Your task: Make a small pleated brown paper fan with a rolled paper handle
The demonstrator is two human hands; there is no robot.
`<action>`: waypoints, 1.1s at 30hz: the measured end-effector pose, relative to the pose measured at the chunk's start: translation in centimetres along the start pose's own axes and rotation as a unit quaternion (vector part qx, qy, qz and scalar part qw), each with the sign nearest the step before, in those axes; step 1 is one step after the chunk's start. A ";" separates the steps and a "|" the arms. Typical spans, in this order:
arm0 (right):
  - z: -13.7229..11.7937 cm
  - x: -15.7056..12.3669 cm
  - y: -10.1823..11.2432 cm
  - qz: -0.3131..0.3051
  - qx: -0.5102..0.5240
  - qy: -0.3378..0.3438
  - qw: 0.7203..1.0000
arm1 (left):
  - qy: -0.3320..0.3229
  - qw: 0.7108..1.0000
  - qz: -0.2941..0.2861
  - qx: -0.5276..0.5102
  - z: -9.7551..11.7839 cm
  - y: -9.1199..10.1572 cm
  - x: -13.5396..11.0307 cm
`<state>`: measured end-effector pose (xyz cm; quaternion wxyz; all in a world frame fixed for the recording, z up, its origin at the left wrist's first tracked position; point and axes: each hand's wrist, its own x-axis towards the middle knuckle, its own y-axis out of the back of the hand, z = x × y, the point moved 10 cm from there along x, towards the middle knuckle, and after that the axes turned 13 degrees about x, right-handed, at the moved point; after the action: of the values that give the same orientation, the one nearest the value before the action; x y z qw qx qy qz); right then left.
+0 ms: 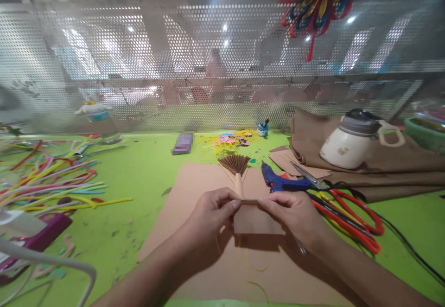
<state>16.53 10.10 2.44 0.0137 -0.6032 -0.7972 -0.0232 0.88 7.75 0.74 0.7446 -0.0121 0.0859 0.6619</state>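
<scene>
My left hand and my right hand pinch the far edge of a small brown piece of paper, one hand at each end. That edge looks folded over into a narrow strip. Just beyond it lies a pleated dark brown paper fan on a pale rolled stem. A large sheet of tan cardboard is spread beneath the hands. To the right of my right hand are a blue glue gun and scissors with red-orange handles.
Colourful pipe cleaners and a purple power strip with a white cable lie at left. At right, a white jug sits on folded brown material. A small blue bottle and yellow shreds are near the mesh panel.
</scene>
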 end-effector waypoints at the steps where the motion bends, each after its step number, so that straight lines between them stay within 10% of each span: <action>1: -0.1 -0.1 0.0 0.000 -0.006 0.005 1.000 | 0.014 1.000 -0.006 -0.025 -0.3 -0.2 -0.2; 33: -0.1 -0.5 -1.8 -0.074 0.046 -0.018 0.996 | 0.004 1.000 -0.027 -0.006 -0.5 -1.4 -0.7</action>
<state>14.88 9.14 2.50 0.0253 -0.5415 -0.8400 0.0236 2.16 6.80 0.23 0.7617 -0.0217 0.0841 0.6420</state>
